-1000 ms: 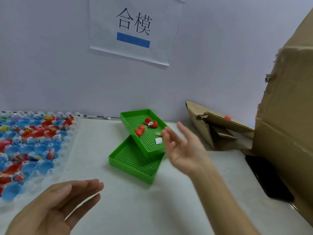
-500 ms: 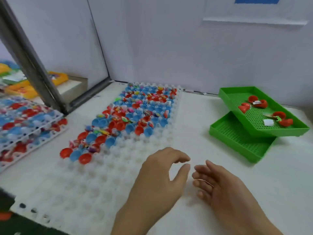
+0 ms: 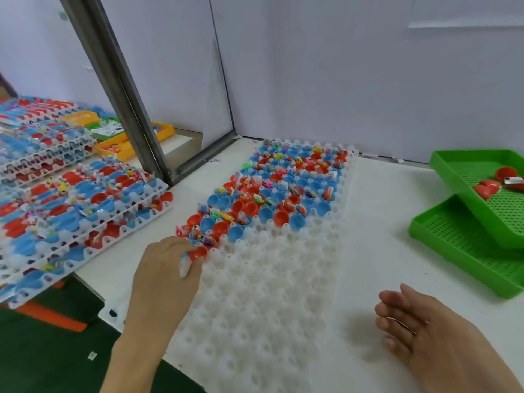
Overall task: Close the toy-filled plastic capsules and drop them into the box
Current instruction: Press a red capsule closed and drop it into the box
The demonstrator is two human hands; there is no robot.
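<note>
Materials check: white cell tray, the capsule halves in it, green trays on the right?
White cell tray: looks like thin moulded plastic, translucent milky white with soft glints on the cell ridges.
Capsule halves: apparently hard plastic, opaque red and blue, smooth with a slight sheen.
Green trays: seemingly rigid moulded plastic, opaque, fairly matte, with a perforated grid floor and solid rims.

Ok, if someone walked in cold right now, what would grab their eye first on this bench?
Probably the white tray, its far half packed with red and blue capsules holding toys and its near half bare. The left hand grips a red capsule at the filled rows' near left corner, while the right hand hovers open over the table's near right. Two stacked green trays sit at the right, and more filled trays are stacked at the left.
</note>
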